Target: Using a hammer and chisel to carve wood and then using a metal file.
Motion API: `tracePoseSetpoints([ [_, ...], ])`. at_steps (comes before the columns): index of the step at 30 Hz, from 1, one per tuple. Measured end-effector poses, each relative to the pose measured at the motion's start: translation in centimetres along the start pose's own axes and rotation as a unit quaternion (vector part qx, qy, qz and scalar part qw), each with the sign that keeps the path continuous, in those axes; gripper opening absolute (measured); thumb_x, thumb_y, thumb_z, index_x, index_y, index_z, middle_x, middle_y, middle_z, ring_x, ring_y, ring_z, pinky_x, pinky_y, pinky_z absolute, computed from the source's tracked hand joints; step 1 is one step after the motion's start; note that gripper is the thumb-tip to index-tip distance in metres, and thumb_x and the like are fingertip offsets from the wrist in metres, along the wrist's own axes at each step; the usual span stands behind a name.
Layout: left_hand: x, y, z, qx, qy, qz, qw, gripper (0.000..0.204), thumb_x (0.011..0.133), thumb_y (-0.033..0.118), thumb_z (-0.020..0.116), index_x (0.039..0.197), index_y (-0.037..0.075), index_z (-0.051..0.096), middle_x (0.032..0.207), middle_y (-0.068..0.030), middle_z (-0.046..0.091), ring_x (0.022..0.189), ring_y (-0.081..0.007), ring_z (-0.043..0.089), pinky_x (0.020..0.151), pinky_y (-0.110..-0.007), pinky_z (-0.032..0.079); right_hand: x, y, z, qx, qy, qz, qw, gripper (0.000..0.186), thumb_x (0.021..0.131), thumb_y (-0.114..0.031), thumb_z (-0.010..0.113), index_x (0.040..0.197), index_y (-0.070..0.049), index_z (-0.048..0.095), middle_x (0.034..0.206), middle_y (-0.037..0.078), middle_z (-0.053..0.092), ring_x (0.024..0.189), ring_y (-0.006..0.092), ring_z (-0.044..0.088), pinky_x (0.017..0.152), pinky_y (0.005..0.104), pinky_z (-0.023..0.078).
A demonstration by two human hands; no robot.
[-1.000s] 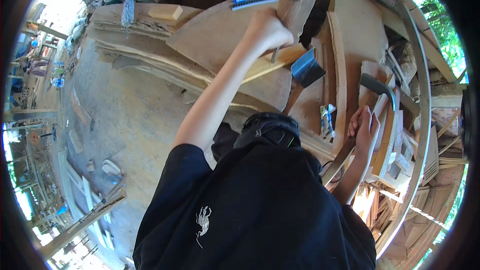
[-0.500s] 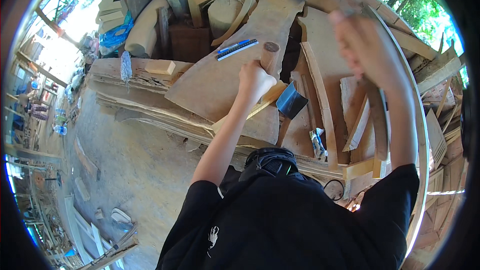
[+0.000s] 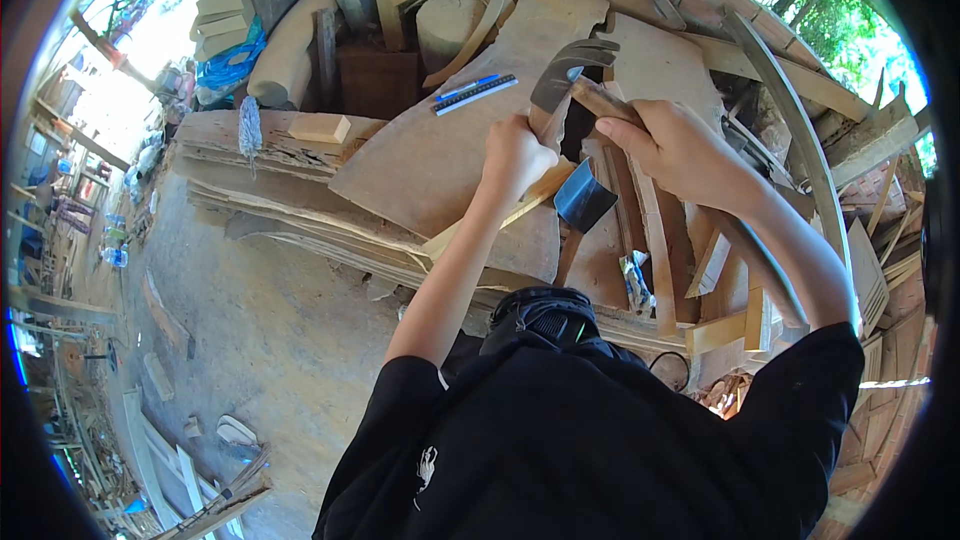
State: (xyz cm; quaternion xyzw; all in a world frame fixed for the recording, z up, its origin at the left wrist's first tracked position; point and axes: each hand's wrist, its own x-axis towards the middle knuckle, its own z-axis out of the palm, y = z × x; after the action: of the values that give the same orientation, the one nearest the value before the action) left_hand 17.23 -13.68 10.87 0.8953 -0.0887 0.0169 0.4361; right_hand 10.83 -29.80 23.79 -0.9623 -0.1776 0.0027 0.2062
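Near the right edge of a flat brown slab (image 3: 425, 165), a round brown wooden handle (image 3: 540, 123) is gripped by the left hand (image 3: 515, 158), a dark-headed, wooden-handled hammer (image 3: 553, 87) by the right hand (image 3: 675, 148).

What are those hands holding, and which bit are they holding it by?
The right hand grips a hammer-like tool by its wooden shaft, nearer the metal head. The left hand grips an upright handle; what's below is hidden.

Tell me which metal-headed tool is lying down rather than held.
The one with the curved blue-black head, lying among the wooden boards; the grey-headed tool is in the right hand.
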Motion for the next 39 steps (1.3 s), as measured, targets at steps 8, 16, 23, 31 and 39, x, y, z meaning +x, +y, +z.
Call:
tracePoseSetpoints([
  [8,-0.5,-0.5,-0.9,-0.019,-0.006,-0.02,1.0,0.023,0.053,0.01,0.069,0.073,-0.001,0.063,0.076,-0.0213,0.063,0.075,-0.0352,0.062,0.071,-0.038,0.05,-0.3,-2.5,-3.9,0.118,0.071,0.102,0.985,0.043,0.091,-0.037,0.045,0.076,0.002,0.051,0.051,0.003,0.044,0.041,0.0132,0.046,0.041,0.0277,0.039],
  [16,-0.5,-0.7,-0.2,0.002,-0.012,-0.025,1.0,0.029,0.051,0.012,0.069,0.072,-0.005,0.06,0.073,-0.0194,0.064,0.073,-0.0271,0.064,0.066,-0.032,0.049,-0.4,-4.1,-5.8,-0.008,0.079,0.033,0.996,0.049,0.091,-0.043,0.041,0.073,0.002,0.049,0.047,-0.001,0.042,0.034,0.0109,0.044,0.034,0.0246,0.038],
  [23,-0.4,-0.3,0.1,-0.016,-0.045,-0.024,0.999,0.026,0.052,0.011,0.068,0.075,-0.001,0.063,0.075,-0.0212,0.063,0.075,-0.0355,0.062,0.071,-0.038,0.05,-0.3,-1.9,-1.2,0.023,-0.038,0.059,0.997,0.044,0.091,-0.042,0.042,0.076,-0.001,0.049,0.043,-0.003,0.037,0.031,0.0084,0.041,0.031,0.0215,0.036],
  [31,-0.9,0.6,-1.1,0.009,-0.088,-0.042,0.995,0.032,0.052,0.012,0.071,0.081,0.001,0.063,0.083,-0.0203,0.063,0.082,-0.032,0.062,0.074,-0.036,0.049,-1.7,-5.0,-7.8,0.152,0.069,0.055,0.984,0.026,0.092,-0.032,0.045,0.083,-0.007,0.045,0.048,0.002,0.045,0.033,0.0098,0.041,0.031,0.02,0.036],
  [39,-1.1,0.8,-1.6,0.01,-0.099,-0.008,0.995,0.033,0.052,0.014,0.071,0.079,-0.005,0.062,0.082,-0.0205,0.064,0.08,-0.0281,0.064,0.072,-0.033,0.049,-2.4,-3.6,-5.9,0.176,0.117,0.025,0.977,0.04,0.091,-0.039,0.045,0.071,-0.004,0.046,0.044,-0.004,0.033,0.031,0.0037,0.033,0.03,0.017,0.028],
])
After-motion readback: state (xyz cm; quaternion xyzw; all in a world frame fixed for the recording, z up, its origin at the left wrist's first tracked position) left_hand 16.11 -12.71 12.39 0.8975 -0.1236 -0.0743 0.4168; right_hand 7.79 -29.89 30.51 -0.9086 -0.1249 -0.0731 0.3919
